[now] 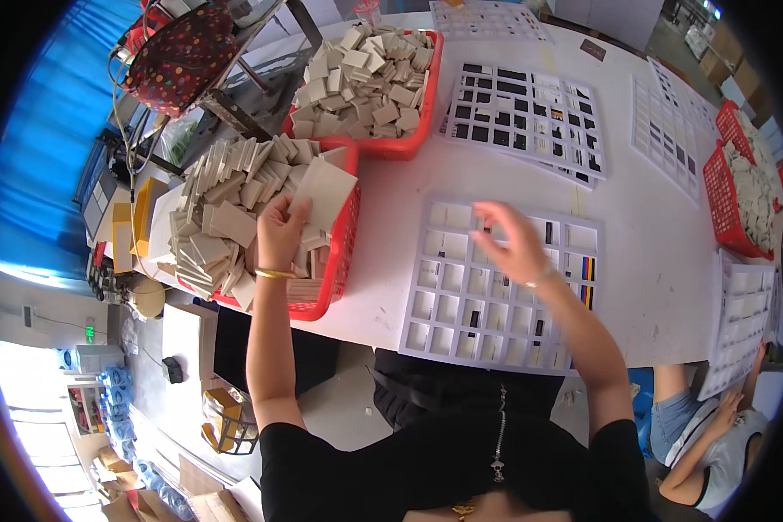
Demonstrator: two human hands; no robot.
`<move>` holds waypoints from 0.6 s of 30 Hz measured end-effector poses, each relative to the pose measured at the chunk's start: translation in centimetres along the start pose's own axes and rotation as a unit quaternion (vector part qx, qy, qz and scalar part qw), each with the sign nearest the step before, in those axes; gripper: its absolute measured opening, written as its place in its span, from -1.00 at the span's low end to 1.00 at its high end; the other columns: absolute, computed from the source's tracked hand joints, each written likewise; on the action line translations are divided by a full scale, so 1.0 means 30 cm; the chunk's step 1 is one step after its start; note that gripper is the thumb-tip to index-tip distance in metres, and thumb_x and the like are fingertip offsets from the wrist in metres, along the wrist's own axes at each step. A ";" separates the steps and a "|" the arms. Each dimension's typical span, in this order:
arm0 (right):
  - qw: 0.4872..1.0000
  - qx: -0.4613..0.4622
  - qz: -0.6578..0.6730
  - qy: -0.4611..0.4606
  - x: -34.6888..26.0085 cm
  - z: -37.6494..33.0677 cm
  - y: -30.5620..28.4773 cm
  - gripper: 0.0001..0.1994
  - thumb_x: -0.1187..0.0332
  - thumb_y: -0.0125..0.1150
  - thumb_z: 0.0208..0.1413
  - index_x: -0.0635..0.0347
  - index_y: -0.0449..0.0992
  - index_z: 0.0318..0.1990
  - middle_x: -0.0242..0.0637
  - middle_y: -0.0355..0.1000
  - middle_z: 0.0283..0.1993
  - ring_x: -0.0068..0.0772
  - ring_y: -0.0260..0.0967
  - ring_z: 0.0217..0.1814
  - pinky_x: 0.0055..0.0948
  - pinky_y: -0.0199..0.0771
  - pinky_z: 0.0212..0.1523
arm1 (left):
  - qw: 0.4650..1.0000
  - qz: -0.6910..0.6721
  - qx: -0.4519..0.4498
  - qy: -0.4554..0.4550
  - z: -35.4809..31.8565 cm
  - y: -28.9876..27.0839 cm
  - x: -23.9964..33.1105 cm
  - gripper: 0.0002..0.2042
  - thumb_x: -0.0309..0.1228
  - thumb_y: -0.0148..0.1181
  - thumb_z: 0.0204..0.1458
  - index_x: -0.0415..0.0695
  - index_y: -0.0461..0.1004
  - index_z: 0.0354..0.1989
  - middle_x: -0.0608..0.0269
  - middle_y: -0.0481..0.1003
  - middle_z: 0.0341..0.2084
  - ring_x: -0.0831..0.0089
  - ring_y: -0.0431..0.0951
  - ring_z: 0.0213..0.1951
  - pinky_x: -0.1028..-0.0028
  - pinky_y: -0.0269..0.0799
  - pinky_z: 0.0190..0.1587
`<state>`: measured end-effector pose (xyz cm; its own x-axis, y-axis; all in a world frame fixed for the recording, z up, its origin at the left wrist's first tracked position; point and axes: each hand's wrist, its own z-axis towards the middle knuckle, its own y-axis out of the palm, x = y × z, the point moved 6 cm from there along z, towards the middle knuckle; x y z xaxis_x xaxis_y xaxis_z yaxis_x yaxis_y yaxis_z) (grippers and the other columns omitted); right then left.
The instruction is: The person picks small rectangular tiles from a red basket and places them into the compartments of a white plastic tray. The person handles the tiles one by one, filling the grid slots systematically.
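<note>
Near basket: I see a red basket [344, 252] heaped with beige square tiles, at the table's left edge.
Left hand: my left hand [280, 233] is closed on a stack of tiles [324, 193], thumb in front and the other fingers hidden behind.
Stack: it stands above the fingers, leaning up and right (long axis hard to judge).
Tray: the white grid tray [461, 304] lies flat, long side toward me.
Right hand: my right hand [511, 244] hovers over the tray, fingers spread, blurred; I cannot tell whether it holds anything.

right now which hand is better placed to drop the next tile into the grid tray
Left: the left hand already holds a beige tile over the red basket. The right hand hovers over the grid tray, seemingly empty.
</note>
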<state>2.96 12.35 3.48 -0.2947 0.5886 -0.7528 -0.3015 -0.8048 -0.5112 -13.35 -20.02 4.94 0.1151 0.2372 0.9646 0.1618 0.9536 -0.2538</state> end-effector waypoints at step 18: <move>0.972 -0.085 0.213 0.056 -0.143 0.210 0.515 -0.80 0.28 0.16 0.12 0.25 0.37 -0.31 -0.31 0.38 -0.53 -0.53 0.33 -0.53 -0.47 0.35 -0.49 | 0.761 0.322 0.560 0.066 -0.736 -0.869 -0.283 -0.84 -0.46 0.14 0.11 -0.30 0.51 -0.23 0.23 0.44 -0.37 0.42 0.44 -0.42 0.51 0.35 -0.39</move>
<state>-6.15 -2.12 1.42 -0.2561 0.1942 -0.9469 -0.0157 -0.9803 -0.1967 3.09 -50.99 1.79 -0.0723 0.7715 0.6321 -0.8976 0.2260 -0.3785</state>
